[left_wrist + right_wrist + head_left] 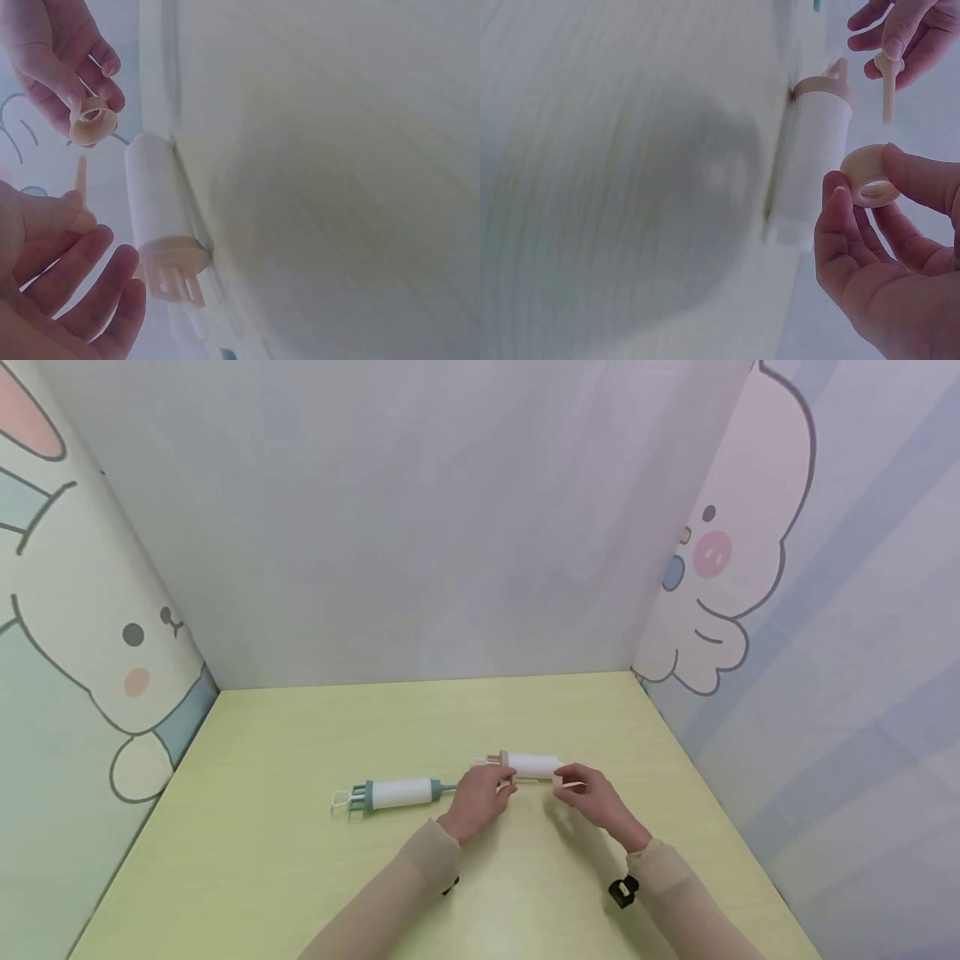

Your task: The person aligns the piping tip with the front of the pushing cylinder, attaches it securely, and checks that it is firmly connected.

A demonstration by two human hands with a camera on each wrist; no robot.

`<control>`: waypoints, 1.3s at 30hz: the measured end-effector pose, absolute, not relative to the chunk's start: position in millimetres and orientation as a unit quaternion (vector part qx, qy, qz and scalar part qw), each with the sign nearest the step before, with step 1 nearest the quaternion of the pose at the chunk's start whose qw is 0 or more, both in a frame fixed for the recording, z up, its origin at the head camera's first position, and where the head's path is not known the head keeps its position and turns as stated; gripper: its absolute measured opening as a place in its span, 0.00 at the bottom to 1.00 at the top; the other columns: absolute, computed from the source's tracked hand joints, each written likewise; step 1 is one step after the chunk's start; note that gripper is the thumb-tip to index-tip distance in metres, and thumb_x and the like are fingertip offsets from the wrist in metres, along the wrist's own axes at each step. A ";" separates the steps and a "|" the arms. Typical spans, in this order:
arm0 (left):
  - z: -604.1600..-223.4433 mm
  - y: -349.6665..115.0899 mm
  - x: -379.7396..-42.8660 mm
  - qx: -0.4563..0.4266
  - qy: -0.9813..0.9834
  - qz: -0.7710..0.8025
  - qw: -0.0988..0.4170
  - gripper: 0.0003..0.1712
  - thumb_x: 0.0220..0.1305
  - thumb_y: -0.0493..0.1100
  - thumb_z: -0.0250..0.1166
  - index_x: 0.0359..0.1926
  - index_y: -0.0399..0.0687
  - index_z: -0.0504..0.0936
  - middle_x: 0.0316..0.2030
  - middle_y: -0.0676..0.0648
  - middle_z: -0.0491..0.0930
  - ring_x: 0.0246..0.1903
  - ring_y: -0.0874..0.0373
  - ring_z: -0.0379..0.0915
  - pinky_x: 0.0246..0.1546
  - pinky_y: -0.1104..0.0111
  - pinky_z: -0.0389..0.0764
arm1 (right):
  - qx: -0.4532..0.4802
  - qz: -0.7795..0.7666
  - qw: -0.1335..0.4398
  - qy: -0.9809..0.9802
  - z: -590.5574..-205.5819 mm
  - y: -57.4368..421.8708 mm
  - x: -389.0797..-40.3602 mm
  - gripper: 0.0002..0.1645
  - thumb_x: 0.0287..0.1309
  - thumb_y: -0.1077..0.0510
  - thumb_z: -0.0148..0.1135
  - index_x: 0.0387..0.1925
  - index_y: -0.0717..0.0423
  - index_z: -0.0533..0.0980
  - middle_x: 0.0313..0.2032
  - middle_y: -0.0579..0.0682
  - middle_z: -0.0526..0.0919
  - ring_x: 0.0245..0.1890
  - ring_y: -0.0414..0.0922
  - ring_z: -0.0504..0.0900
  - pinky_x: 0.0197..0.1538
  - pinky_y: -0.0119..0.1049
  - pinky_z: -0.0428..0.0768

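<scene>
My left hand (478,800) pinches a small beige nozzle (82,178) by its rounded end, between thumb and forefinger, with its thin stem toward my other hand. In my right hand (597,799), thumb and fingers grip a beige threaded ring cap (861,171), its open inside showing in the left wrist view. The cap and nozzle are held a short way apart. Just beyond both hands lies a white-barrelled plunger syringe (532,766) with a beige collar (177,255) and a pale loop handle on its left end.
A second syringe (402,792), white with green ends, lies left of my left hand, its thin green nozzle (447,787) pointing toward that hand. Both rest on a yellow-green table (285,735) enclosed by a grey back wall (420,527) and cartoon-printed side walls (847,635).
</scene>
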State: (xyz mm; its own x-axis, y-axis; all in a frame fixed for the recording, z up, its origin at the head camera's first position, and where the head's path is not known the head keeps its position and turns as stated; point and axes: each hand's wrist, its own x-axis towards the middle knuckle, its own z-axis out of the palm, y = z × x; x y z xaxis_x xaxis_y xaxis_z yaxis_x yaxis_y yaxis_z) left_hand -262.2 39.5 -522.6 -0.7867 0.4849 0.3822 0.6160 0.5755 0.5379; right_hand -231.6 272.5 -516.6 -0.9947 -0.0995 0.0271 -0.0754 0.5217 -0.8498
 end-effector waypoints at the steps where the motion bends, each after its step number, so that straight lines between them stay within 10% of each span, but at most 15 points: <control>1: -521.6 38.6 -262.9 -0.311 -0.880 -0.344 0.099 0.11 0.58 0.39 0.69 0.42 0.44 0.85 0.34 0.52 0.83 0.30 0.62 0.76 0.30 0.68 0.76 | -0.049 -0.491 0.016 0.870 -515.6 271.4 -232.6 0.18 0.58 0.63 0.65 0.49 0.65 0.76 0.46 0.58 0.80 0.44 0.54 0.81 0.42 0.40 0.80; 39: -495.3 31.5 -257.4 -0.284 -0.869 -0.401 0.051 0.12 0.61 0.38 0.67 0.46 0.44 0.84 0.39 0.49 0.83 0.34 0.62 0.78 0.31 0.72 0.76 | -0.124 -0.517 0.069 0.844 -476.6 242.3 -238.9 0.18 0.60 0.64 0.63 0.51 0.66 0.75 0.49 0.61 0.78 0.42 0.54 0.82 0.37 0.42 0.78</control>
